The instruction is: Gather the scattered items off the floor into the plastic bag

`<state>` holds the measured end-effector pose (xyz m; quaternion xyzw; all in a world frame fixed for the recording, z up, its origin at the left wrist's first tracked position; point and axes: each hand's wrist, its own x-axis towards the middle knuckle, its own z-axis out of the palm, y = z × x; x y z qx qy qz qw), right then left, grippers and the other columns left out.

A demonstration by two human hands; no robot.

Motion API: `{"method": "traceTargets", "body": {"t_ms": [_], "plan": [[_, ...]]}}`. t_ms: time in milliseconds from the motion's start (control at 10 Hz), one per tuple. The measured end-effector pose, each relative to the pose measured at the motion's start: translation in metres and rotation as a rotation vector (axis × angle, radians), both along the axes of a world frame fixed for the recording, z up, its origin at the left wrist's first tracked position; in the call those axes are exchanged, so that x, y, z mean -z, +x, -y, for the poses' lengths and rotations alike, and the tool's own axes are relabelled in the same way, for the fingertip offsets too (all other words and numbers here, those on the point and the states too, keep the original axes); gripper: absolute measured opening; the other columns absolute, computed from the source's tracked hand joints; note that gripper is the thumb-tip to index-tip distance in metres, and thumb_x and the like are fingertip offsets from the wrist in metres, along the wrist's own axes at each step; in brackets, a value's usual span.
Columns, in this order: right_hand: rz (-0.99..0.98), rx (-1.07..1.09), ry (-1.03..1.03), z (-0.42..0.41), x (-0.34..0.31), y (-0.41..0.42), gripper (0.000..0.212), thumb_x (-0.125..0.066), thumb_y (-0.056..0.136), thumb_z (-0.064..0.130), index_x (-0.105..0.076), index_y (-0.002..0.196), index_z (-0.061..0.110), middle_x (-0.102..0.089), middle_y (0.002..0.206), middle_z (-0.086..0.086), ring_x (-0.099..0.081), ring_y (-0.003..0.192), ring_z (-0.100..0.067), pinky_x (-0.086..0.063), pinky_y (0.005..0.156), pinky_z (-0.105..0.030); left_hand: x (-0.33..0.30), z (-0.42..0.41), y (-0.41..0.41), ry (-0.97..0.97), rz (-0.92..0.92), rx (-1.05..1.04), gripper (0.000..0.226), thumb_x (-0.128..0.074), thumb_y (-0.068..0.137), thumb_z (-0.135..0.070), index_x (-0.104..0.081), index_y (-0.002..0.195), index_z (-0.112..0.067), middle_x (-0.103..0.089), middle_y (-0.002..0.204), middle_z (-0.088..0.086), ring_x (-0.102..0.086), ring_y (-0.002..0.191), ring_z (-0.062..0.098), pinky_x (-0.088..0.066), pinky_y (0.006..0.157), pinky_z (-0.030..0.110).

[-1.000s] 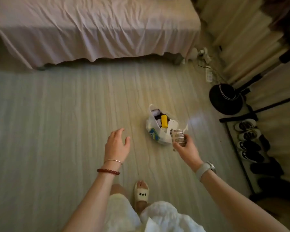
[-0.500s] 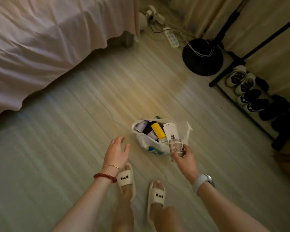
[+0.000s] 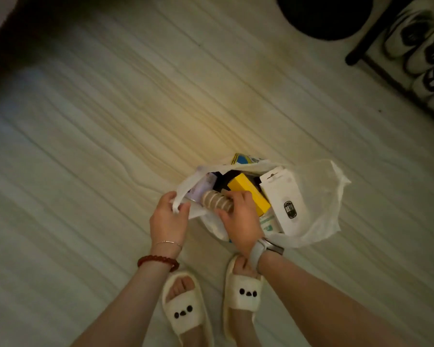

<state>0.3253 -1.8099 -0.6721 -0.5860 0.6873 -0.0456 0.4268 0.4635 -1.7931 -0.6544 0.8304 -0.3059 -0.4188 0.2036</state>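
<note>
A white plastic bag (image 3: 318,209) lies open on the pale wood floor just ahead of my feet. Inside it I see a yellow box (image 3: 248,194), a white flat package (image 3: 285,204) and several darker items. My left hand (image 3: 167,219) pinches the bag's left handle and holds that edge up. My right hand (image 3: 241,221) grips a ribbed clear jar (image 3: 217,200), tilted on its side over the bag's mouth, its end inside the opening.
My two feet in cream slippers (image 3: 183,309) stand right behind the bag. A black round stand base (image 3: 323,16) sits at the top right. A black shoe rack (image 3: 426,61) with several shoes runs along the right edge. Dark shadow fills the top left corner.
I have bent down closer to the bag. My left hand has taken hold of the bag's handle, and my right hand has carried the jar into the bag's opening.
</note>
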Motion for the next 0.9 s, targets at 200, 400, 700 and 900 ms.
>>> {"method": "traceTargets", "body": {"t_ms": [200, 400, 700, 900], "plan": [[-0.003, -0.184, -0.067, -0.009, -0.003, -0.023, 0.038, -0.04, 0.083, 0.017, -0.059, 0.113, 0.001, -0.061, 0.111, -0.019, -0.054, 0.104, -0.037, -0.045, 0.088, -0.04, -0.024, -0.012, -0.002, -0.172, 0.11, 0.048, 0.018, -0.057, 0.088, -0.013, -0.063, 0.077, 0.0, -0.061, 0.069, 0.015, -0.054, 0.067, 0.026, -0.031, 0.057, 0.024], [-0.395, -0.179, -0.41, 0.013, -0.054, -0.1, 0.045, -0.059, 0.079, 0.015, -0.049, 0.122, 0.013, -0.056, 0.124, -0.014, -0.049, 0.117, -0.03, -0.037, 0.1, -0.054, -0.07, -0.002, -0.05, -0.402, 0.102, 0.413, 0.037, -0.041, 0.086, -0.038, -0.062, 0.085, -0.008, -0.053, 0.079, 0.003, -0.044, 0.068, 0.011, -0.037, 0.056, 0.02], [-0.191, -0.06, -0.061, 0.056, -0.007, -0.158, 0.045, -0.034, 0.094, 0.036, -0.049, 0.129, 0.012, -0.055, 0.13, -0.012, -0.049, 0.12, -0.027, -0.036, 0.099, -0.029, 0.018, 0.026, -0.091, -0.525, 0.218, 1.019, 0.033, -0.014, 0.098, -0.043, -0.044, 0.104, -0.03, -0.048, 0.138, 0.001, -0.025, 0.132, 0.016, -0.02, 0.103, 0.037], [-0.154, -0.365, -0.227, 0.014, 0.054, -0.136, 0.067, 0.002, 0.088, 0.055, 0.006, 0.142, 0.015, 0.015, 0.149, 0.007, 0.022, 0.136, -0.002, 0.006, 0.116, -0.04, 0.092, 0.031, -0.108, -0.371, 0.365, 0.932, 0.055, -0.006, 0.094, -0.052, -0.02, 0.14, -0.023, -0.023, 0.15, 0.004, -0.007, 0.138, 0.019, -0.004, 0.111, 0.036]]}}
